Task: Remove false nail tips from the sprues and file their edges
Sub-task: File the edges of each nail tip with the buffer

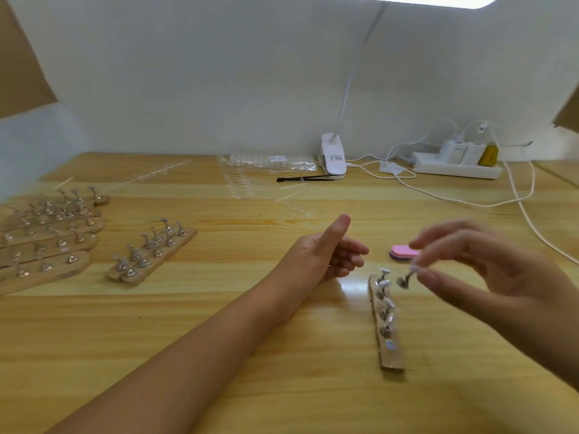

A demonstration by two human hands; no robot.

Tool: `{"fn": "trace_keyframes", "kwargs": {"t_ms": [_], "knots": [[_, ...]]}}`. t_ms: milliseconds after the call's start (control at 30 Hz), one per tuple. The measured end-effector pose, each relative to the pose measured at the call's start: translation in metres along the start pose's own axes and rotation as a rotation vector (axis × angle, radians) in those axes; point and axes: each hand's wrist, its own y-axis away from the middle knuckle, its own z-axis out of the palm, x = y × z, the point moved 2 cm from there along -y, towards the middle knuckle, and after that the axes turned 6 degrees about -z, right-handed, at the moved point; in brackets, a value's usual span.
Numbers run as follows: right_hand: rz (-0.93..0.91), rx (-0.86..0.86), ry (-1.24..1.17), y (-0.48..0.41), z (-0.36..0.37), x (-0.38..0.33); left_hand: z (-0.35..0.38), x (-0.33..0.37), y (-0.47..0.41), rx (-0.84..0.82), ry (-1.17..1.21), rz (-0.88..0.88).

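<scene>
Strip: narrow wooden strip of silver pegs (390, 355), toward the bench's (188, 355) near edge, long axis near-to-far.
Right grip (488, 270): pinches one silver metal peg (404, 280) above its far end.
Left grip (326, 255): empty, loosely curled.
File: pink oval file (402, 252) just beyond.
Sprues: clear plastic nail-tip sprues (250, 186) by the far edge, nearer the empty grip.

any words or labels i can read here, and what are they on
No text can be read.
Lamp clip label: red and dark print, too blurred to read.
Bag label: too blurred to read.
Cable tag: dark code-like mark, too small to read.
</scene>
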Motion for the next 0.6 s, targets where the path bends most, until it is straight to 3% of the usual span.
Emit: {"fn": "trace_keyframes", "kwargs": {"t_ms": [200,433,600], "knots": [[0.221,0.014,0.008,0.049,0.020,0.000,-0.001,-0.003,-0.001,-0.013,-0.002,0.010],[0.301,-0.072,0.060,0.050,0.032,0.005,-0.001,-0.002,-0.001,-0.005,-0.014,0.005],[0.257,-0.071,0.168,0.054,0.030,0.008,-0.001,-0.002,-0.002,0.007,-0.025,-0.005]]}}
